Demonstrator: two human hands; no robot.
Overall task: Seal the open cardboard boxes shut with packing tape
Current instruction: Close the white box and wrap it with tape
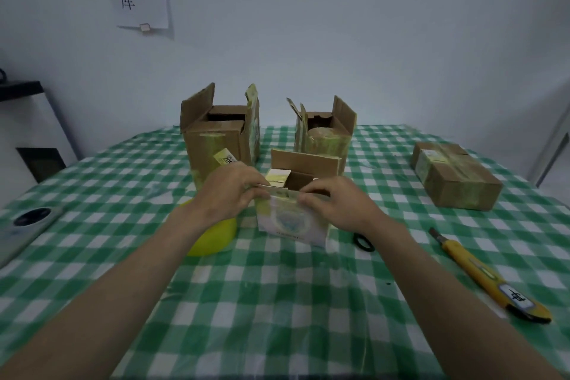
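A small open box [291,222] with a pale printed front stands at the table's middle, its rear flap upright. My left hand [229,191] pinches the near flap at its left end, and my right hand [334,202] pinches the same flap at its right end. Under my left wrist lies a yellow tape roll [216,236], partly hidden. Two taller open cardboard boxes stand behind: one at the left [216,139], one at the right [327,133], both with flaps up. A taped-shut box [456,176] lies at the far right.
A yellow utility knife [484,278] lies at the right on the green checked tablecloth [277,302]. A black hair tie [362,241] sits beside my right wrist. A phone [26,225] rests at the left edge. A white wall rises close behind the table.
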